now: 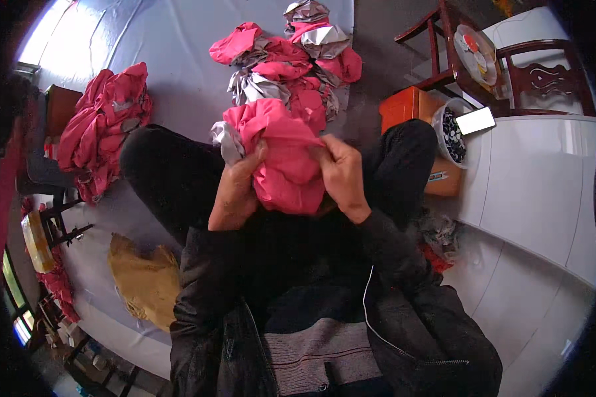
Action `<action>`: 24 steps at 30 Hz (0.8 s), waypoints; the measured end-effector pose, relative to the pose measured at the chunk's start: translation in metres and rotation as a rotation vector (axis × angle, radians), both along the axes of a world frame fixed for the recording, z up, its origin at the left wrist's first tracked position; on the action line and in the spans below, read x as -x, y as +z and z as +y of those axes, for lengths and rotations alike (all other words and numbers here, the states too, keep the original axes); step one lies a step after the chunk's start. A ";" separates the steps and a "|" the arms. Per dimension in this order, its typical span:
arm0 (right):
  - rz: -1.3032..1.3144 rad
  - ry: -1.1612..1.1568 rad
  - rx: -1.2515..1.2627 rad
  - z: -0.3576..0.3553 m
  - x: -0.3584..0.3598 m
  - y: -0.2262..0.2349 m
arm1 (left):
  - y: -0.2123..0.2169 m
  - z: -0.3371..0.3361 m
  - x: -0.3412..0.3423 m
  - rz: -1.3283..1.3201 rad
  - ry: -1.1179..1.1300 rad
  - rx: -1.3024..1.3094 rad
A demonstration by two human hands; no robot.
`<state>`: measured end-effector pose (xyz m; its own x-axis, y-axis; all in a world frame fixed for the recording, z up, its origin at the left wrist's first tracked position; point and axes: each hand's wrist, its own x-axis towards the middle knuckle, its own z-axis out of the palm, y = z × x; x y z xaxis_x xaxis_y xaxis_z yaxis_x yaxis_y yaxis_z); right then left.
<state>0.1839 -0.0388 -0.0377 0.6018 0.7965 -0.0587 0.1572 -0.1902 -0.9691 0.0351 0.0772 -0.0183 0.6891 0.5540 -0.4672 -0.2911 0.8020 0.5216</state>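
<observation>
A bunched pink cloth point(281, 155) with a silvery grey part point(228, 140) at its left end is held up between my two hands, over my lap. My left hand point(244, 182) is closed on its left side, the thumb lying on the pink face. On the right side, my right hand point(341, 171) grips the upper edge with curled fingers. Folds hide several fingertips of both hands. Just beyond lies a heap of similar pink and silver cloths point(281, 66).
A larger pink pile point(109, 119) lies at left, with a tan cloth point(146, 278) nearer me. At right are an orange box point(404, 109), a clear tub point(451, 135) of small dark and white pieces, a white phone-like slab point(475, 121) and a wooden chair point(543, 73).
</observation>
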 end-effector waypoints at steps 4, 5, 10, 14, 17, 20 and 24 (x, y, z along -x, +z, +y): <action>0.200 -0.075 -0.092 0.004 -0.012 0.009 | -0.003 -0.005 -0.002 0.124 -0.032 -0.119; 0.196 -0.076 -0.087 0.005 -0.014 0.010 | -0.005 -0.006 -0.002 0.164 -0.055 -0.152; 0.505 -0.160 -0.103 0.009 -0.015 0.006 | -0.009 -0.005 -0.002 0.226 -0.120 -0.124; 0.565 -0.199 -0.133 0.010 -0.017 0.004 | -0.010 -0.006 -0.004 0.239 -0.021 -0.041; 0.581 -0.233 -0.160 0.013 -0.023 0.005 | -0.016 -0.005 0.000 0.274 -0.075 -0.070; 0.551 -0.272 -0.129 0.013 -0.031 0.005 | 0.001 -0.005 0.000 0.236 -0.132 -0.133; 0.538 -0.324 -0.155 0.015 -0.033 0.008 | -0.002 -0.005 0.005 0.164 -0.251 -0.284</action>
<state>0.2170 -0.0236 -0.0294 0.7314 0.6030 -0.3186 -0.4005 0.0017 -0.9163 0.0298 0.0726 -0.0205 0.7485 0.5009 -0.4345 0.0002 0.6551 0.7556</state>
